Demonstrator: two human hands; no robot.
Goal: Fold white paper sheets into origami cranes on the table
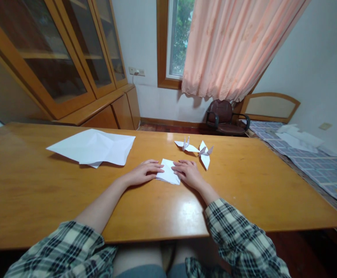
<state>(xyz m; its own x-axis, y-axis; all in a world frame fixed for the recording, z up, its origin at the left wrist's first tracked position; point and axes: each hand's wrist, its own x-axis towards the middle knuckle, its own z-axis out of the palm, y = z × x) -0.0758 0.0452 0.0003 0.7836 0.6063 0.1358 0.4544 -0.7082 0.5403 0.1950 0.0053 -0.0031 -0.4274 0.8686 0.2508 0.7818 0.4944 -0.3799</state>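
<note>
A small folded square of white paper point(168, 172) lies flat on the wooden table in front of me. On its left edge rest the fingers of my left hand point(145, 172), stretched out and flat. My right hand point(189, 173) lies over the right side of the paper, its fingers extended and pressing down on top. Just beyond my right hand are two folded white paper cranes, one crane point(186, 146) with its wings spread and another crane point(204, 154) touching or nearly touching it.
Larger creased white sheets point(94, 146) lie on the table point(232, 193) to the left. Behind the table stand a glass-door cabinet point(55, 54) and a brown armchair point(224, 117). A bed point(307, 150) with a checked cover is on the right.
</note>
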